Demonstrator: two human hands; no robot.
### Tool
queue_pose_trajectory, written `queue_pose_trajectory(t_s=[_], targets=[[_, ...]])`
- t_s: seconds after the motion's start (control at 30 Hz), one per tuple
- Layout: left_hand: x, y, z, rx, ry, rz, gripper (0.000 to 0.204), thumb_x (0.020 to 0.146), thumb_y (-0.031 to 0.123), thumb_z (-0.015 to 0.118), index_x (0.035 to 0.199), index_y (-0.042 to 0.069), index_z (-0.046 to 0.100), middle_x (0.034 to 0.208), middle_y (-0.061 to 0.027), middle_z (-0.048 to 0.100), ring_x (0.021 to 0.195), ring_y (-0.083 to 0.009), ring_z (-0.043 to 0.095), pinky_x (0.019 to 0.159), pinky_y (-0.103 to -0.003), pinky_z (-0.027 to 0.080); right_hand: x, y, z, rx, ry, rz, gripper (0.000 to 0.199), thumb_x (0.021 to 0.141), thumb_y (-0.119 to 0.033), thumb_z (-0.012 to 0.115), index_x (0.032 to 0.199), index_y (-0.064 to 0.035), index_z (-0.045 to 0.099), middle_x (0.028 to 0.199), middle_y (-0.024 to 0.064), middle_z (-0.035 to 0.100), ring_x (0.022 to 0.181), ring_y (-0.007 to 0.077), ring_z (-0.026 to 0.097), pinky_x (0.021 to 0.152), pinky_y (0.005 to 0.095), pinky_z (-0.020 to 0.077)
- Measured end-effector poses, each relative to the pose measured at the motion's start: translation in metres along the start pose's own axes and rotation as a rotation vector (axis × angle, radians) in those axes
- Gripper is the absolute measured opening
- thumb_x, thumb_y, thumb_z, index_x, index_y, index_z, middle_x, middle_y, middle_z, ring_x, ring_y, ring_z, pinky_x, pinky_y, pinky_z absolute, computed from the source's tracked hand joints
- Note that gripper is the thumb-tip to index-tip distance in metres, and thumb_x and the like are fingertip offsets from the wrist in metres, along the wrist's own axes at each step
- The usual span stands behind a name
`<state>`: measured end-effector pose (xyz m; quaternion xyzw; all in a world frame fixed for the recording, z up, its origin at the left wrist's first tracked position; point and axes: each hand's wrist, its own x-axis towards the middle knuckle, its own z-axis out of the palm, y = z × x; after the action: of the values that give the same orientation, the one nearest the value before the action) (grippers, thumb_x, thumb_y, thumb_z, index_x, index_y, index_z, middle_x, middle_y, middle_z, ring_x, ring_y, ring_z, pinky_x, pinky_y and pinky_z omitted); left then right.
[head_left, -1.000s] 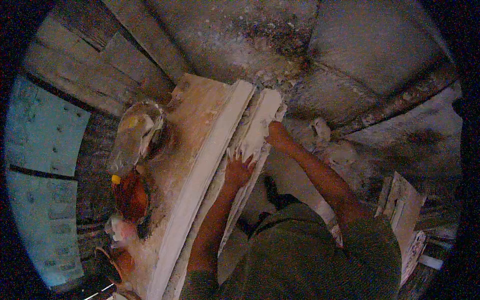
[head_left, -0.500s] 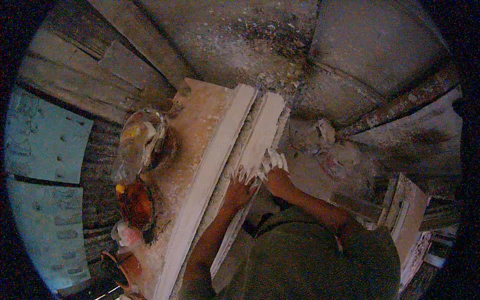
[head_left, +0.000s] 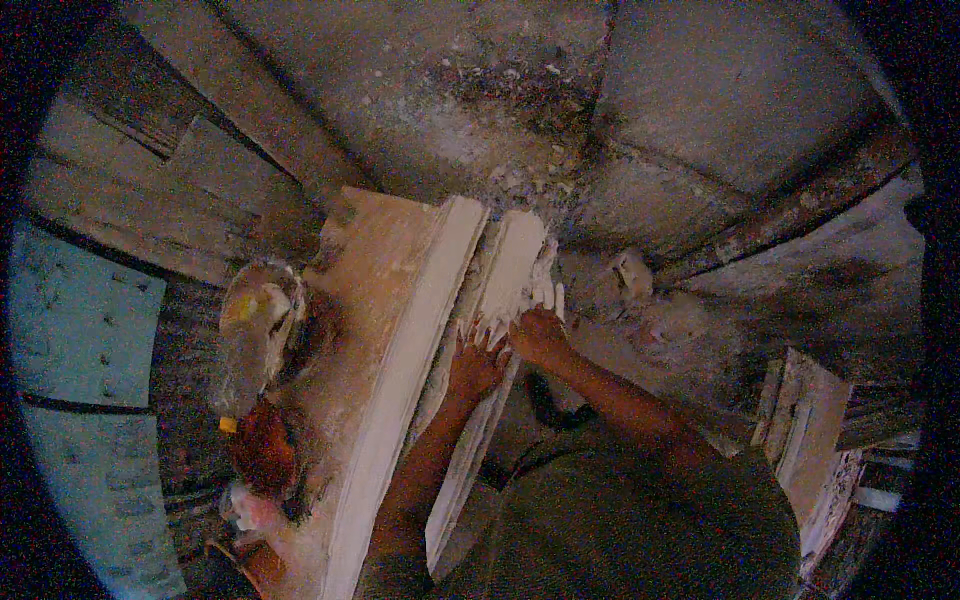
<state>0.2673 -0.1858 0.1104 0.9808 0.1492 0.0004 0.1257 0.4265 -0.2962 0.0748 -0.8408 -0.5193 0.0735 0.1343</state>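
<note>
Two long white plaster-like strips lie side by side on a bench, running away from me. The left strip (head_left: 400, 375) has a smooth, ridged face; the right strip (head_left: 512, 265) is rougher, with ragged white material along its right edge. My left hand (head_left: 480, 362) rests on the right strip, fingers spread and coated white. Close beside it, my right hand (head_left: 541, 332) lies at that strip's right edge, its whitened fingers stretched out over the material. Nothing separate shows in either hand, though the coating partly hides the fingertips.
Left of the strips, the brown bench top (head_left: 380, 235) carries a plastic-wrapped bundle (head_left: 262, 310), a reddish-brown bowl-like container (head_left: 265, 450) and a pinkish-white lump (head_left: 255, 508). Boards (head_left: 805, 410) stand at right. A stained wall (head_left: 480, 110) rises beyond the bench.
Both hands have slid a little farther along the right strip, toward its far end. The whole view has shifted slightly, so the bench sits lower and more to the left.
</note>
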Motion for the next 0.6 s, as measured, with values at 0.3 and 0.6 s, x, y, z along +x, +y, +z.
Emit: queue_pose_trajectory(t_s=[0.3, 0.6], targets=[[0.029, 0.008, -0.036, -0.106, -0.017, -0.048, 0.054, 0.104, 0.050, 0.036, 0.145, 0.020, 0.055, 0.155, -0.0146, 0.044, 0.153, -0.0361, 0.019, 0.123, -0.060, 0.013, 0.019, 0.011, -0.004, -0.201, 0.005, 0.009, 0.037, 0.093, -0.036, 0.060, 0.097, -0.0010, 0.074, 0.103, 0.0294, 0.067, 0.101, 0.0455, 0.065, 0.083, 0.0551, 0.0525], [0.096, 0.013, -0.021, -0.042, -0.065, -0.048, 0.066, 0.106, 0.051, 0.028, 0.151, 0.005, 0.043, 0.159, -0.0202, 0.037, 0.153, -0.0384, 0.018, 0.125, -0.053, 0.013, 0.107, 0.055, -0.065, -0.008, -0.291, 0.312, 0.043, 0.093, -0.037, 0.060, 0.109, 0.0023, 0.069, 0.113, 0.0299, 0.066, 0.104, 0.0435, 0.066, 0.089, 0.0540, 0.0544]])
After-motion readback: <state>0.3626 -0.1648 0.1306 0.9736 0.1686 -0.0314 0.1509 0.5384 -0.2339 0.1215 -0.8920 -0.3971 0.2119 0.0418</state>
